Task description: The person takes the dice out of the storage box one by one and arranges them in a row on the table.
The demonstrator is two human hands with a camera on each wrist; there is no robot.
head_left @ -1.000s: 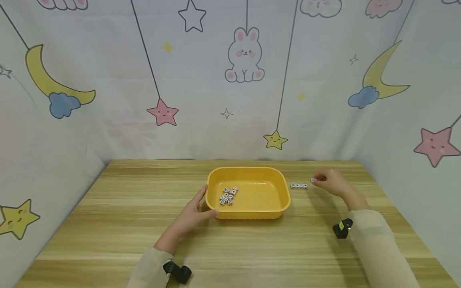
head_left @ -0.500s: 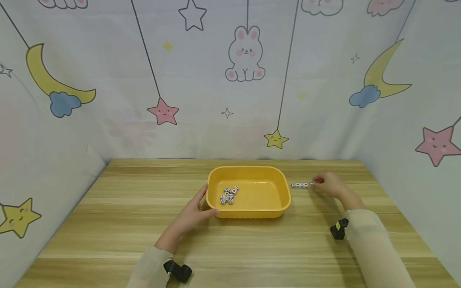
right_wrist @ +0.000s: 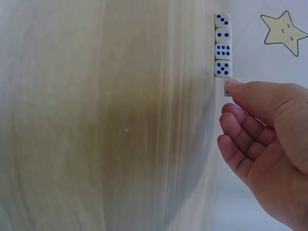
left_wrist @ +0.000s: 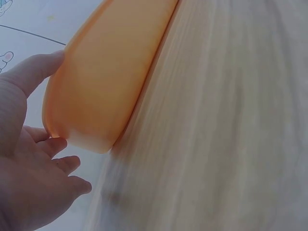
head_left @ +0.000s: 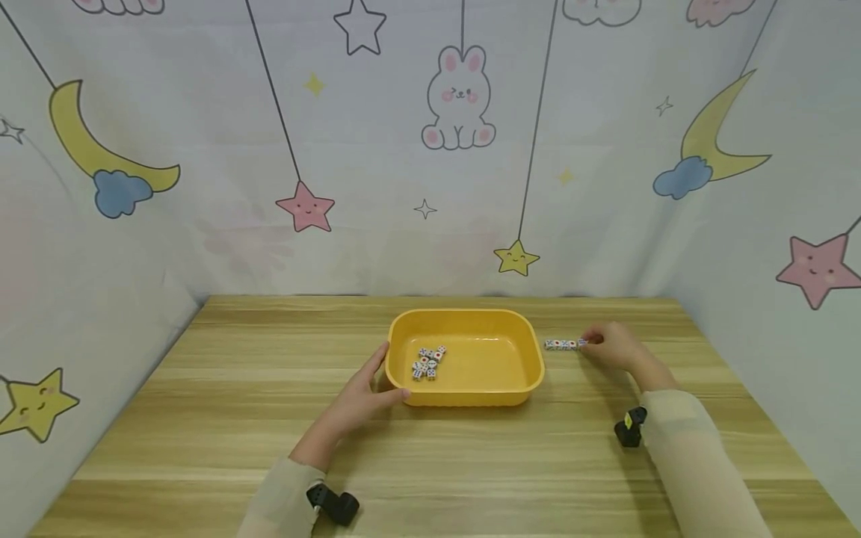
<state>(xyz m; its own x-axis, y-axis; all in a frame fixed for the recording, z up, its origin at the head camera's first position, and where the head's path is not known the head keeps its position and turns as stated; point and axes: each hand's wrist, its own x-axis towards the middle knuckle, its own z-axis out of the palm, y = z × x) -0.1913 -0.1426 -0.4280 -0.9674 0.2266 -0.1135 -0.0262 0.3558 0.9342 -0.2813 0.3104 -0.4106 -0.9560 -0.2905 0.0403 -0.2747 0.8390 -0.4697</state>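
My left hand (head_left: 355, 403) holds the left end of a yellow plastic basin (head_left: 466, 399), thumb at the front rim and fingers along the side. In the left wrist view the thumb and a fingertip touch the basin wall (left_wrist: 108, 72). Several white dice (head_left: 427, 365) lie heaped inside at the left. Right of the basin, a straight row of dice (head_left: 560, 344) stands on the table. My right hand (head_left: 613, 347) pinches another die (right_wrist: 227, 88) at the row's right end, mostly hidden by the thumb. In the right wrist view it sits slightly out of line with the row.
The wood-grain table (head_left: 471, 471) meets a patterned white cloth (head_left: 377, 254) at the back and both sides. Black cameras are worn on the left wrist (head_left: 334, 505) and right wrist (head_left: 630, 427).
My right hand has moved slightly left and down, bringing the pinched die from above and right of the row to its right end. The left hand and basin stay put.
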